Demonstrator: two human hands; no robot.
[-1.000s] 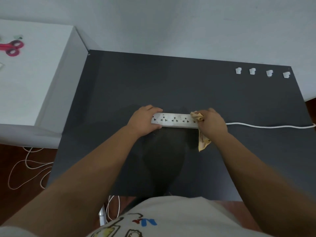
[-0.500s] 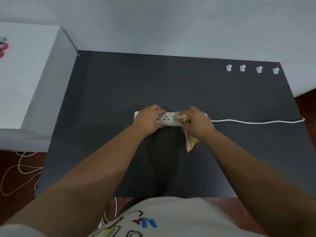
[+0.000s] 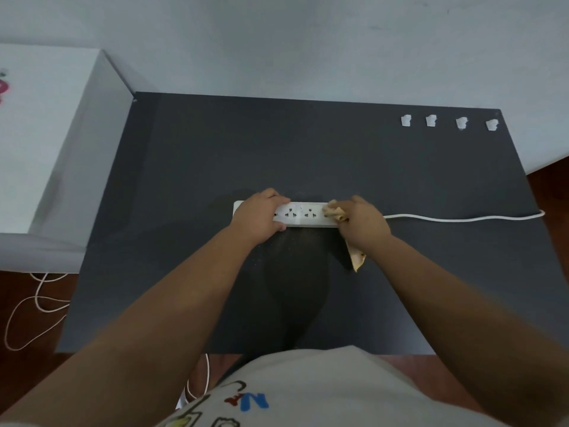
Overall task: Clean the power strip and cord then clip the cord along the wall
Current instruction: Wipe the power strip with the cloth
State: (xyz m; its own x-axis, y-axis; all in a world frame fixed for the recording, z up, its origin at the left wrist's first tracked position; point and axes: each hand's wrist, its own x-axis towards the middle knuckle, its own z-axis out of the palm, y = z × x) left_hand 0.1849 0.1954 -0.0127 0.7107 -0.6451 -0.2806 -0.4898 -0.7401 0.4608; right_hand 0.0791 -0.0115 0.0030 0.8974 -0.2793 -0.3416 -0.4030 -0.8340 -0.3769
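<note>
The left hand [image 3: 257, 215] gripped the left part of the power strip [image 3: 303, 214], pinning it to the dark table [image 3: 215, 155]. The strip lay with its long axis running left to right, between the two hands. The right hand [image 3: 361, 224] clutched a tan cloth [image 3: 357, 260] against the strip's right end, where the cord [image 3: 462, 217] ran off rightward. That hand was the nearer to the cord, and four clips [image 3: 448, 122] waited at the far right.

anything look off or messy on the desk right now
Little stands out. Fine pale specks, crumbs or dust, dot the dark desk just below the power strip, near the left hand. The four cord clips sit in a tidy row.
</note>
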